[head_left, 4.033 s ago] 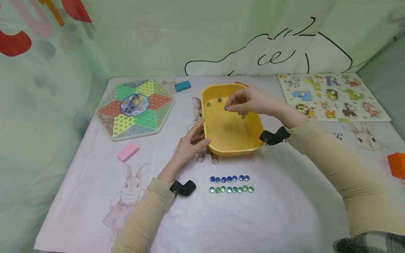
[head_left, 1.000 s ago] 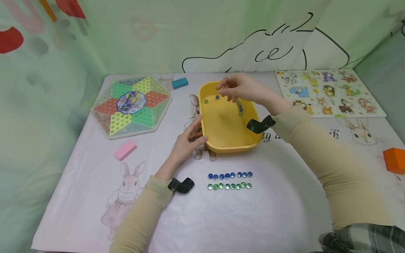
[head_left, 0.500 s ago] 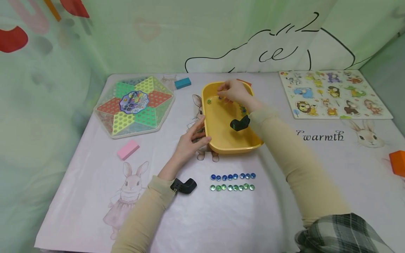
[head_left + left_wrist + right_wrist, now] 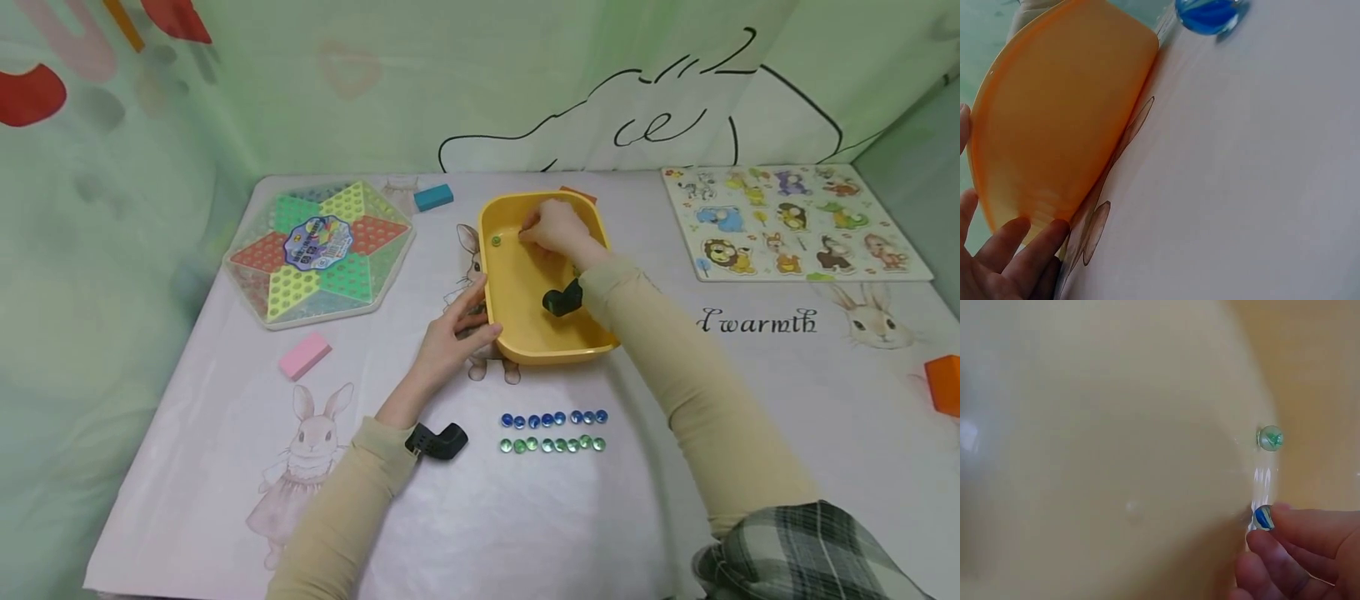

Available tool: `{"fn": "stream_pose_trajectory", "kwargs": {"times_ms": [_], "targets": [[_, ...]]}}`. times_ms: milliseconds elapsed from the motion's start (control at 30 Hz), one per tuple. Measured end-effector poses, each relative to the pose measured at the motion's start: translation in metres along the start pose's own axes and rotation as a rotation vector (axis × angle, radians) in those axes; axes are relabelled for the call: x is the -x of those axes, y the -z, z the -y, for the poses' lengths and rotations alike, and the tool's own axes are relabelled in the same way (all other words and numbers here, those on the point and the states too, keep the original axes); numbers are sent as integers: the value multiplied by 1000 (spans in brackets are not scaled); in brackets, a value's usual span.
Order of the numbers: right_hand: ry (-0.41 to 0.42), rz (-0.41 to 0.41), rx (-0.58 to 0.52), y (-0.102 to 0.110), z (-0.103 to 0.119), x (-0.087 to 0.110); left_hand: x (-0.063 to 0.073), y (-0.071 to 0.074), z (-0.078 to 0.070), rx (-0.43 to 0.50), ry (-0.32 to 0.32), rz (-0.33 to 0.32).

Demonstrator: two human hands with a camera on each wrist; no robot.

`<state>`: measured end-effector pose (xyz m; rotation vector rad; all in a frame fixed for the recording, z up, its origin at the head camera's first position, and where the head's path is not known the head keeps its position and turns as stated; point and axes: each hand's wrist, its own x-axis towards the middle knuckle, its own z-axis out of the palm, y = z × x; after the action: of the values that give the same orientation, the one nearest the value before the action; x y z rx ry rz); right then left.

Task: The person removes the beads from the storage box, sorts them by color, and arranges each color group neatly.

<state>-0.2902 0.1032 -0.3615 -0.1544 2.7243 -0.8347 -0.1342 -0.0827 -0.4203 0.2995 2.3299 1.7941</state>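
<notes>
A yellow plastic tray point(image 4: 521, 321) stands mid-table. My left hand point(image 4: 442, 346) rests against its left side, the fingers point(image 4: 1038, 250) extended along the outer wall. Inside the tray, at the far end, my right hand point(image 4: 557, 227) pinches a blue-swirled marble point(image 4: 1264, 517) between thumb and finger. A green marble point(image 4: 1270, 438) lies apart from it near the tray's wall. More marbles along the tray's right side are mostly hidden by the right wrist. In front of the tray lie a row of blue marbles point(image 4: 547, 420) and a row of green marbles point(image 4: 560, 446).
At the back left lies a hexagonal Chinese checkers board point(image 4: 318, 250). Nearby are a blue block point(image 4: 433, 197) and a pink block point(image 4: 304, 356). An animal puzzle board point(image 4: 795, 225) lies back right, and an orange block point(image 4: 945, 383) at the right edge. A reddish block point(image 4: 579, 194) shows behind the tray.
The blue row has gained a marble at its right end since the oldest frame. My right hand has come down into the tray's far end and taken hold of a blue marble. My left hand stays put.
</notes>
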Motion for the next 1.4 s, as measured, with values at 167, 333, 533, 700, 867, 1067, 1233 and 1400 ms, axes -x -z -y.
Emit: {"fn": "stream_pose_trajectory", "kwargs": {"times_ms": [167, 333, 533, 700, 867, 1067, 1233, 1400], "targets": [[0, -15, 53, -3, 2, 1, 0, 0, 2, 12, -22, 5], [-24, -12, 121, -4, 2, -2, -1, 1, 3, 14, -33, 6], [7, 13, 158, 4, 6, 3, -1, 0, 2, 10, -29, 5], [100, 47, 102, 19, 12, 14, 0, 0, 0, -4, -10, 5], [171, 31, 5, 37, 15, 35, 0, 0, 0, -9, -1, 5], [263, 39, -91, 53, 8, 75, 0, 0, 2, -16, -15, 6], [320, 123, -122, 58, -8, 106, 0, 1, 3, -13, -14, -5], [380, 204, -194, 56, -31, 138, 0, -1, 2, 9, -10, -7]]}}
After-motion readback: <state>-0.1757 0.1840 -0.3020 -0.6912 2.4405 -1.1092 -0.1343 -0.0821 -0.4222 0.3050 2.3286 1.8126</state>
